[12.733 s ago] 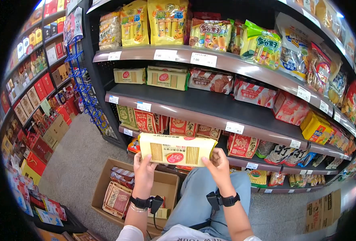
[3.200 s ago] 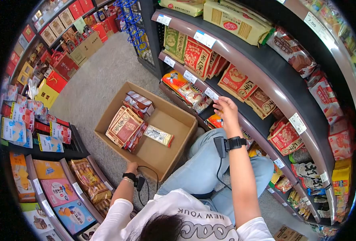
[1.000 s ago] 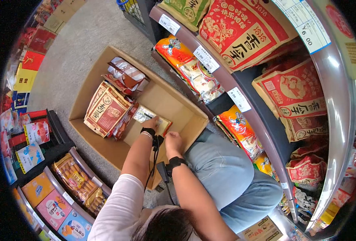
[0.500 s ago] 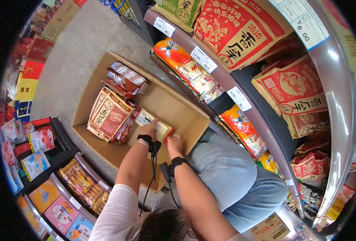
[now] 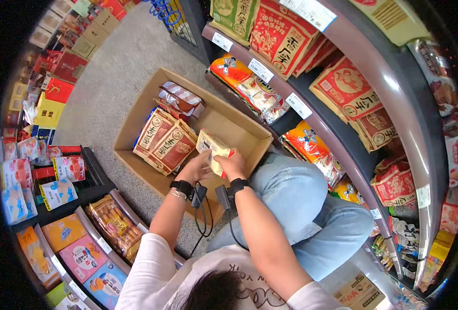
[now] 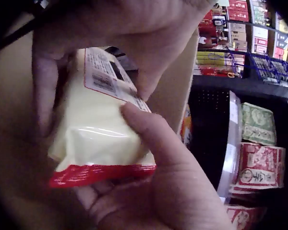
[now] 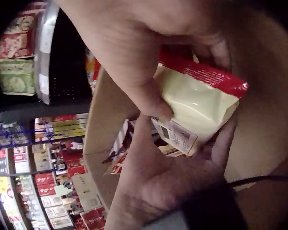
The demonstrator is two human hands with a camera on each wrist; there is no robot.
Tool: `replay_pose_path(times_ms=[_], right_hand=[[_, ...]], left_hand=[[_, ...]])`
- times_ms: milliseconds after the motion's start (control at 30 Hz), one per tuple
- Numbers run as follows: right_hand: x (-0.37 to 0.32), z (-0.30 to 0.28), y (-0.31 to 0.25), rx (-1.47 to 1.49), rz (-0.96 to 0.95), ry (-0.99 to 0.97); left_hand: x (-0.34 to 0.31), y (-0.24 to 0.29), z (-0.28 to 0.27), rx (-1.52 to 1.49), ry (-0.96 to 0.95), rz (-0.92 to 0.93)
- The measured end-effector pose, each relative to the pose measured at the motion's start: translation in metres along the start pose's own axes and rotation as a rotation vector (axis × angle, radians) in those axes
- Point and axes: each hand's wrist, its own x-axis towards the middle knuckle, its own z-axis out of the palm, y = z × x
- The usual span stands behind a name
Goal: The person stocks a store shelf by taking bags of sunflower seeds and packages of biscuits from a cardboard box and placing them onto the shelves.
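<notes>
Both hands hold a cream-yellow biscuit packet (image 5: 218,146) with a red crimped end, tilted over the cardboard box (image 5: 261,147). My right hand (image 5: 232,164) grips it near the red end, its thumb pressing the upper face in the left wrist view. My left hand (image 5: 198,167) is round the other end, with fingers on either side of the packet (image 6: 98,129). A printed label with a barcode shows on the packet (image 7: 197,103) in the right wrist view. Kraft-and-red melon seed bags (image 5: 159,140) and a striped brown-and-white packet (image 5: 181,99) lie in the box.
Shelves on the right hold red seed bags (image 5: 283,39), orange snack bags (image 5: 249,85) and a cream biscuit packet (image 5: 389,19). A lower-left rack carries bagged finger biscuits (image 5: 113,225) and coloured boxes (image 5: 84,258). My bent knees (image 5: 291,191) press close to the box.
The biscuit packet, lying on the box floor earlier, is lifted and tilted between both hands. The seed bags have spread apart. Long before, both hands held a cream packet before the shelves.
</notes>
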Motion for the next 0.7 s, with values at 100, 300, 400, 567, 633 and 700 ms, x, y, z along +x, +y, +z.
replay_pose_path(times_ms=[100,300,400,567,633,700], right_hand=[[-0.014,-0.018,-0.017,-0.024,-0.164,0.009],[-0.037,-0.065,-0.04,0.312,-0.202,-0.407],[-0.072,-0.113,-0.068,0.472,-0.156,-0.515],[-0.101,-0.181,-0.081,0.659,-0.064,-0.511],[-0.113,-0.198,-0.083,0.736,-0.015,-0.523],[-0.13,-0.213,-0.091,0.827,0.024,-0.523]], left_hand=[[-0.016,-0.002,-0.012,0.004,0.017,0.057],[-0.112,0.026,0.003,0.171,0.15,0.438],[-0.139,0.027,0.003,0.094,-0.008,0.684],[-0.175,0.04,0.031,-0.044,-0.531,0.832],[-0.182,0.044,0.049,-0.036,-0.694,0.879],[-0.179,0.054,0.065,0.159,-0.67,0.993]])
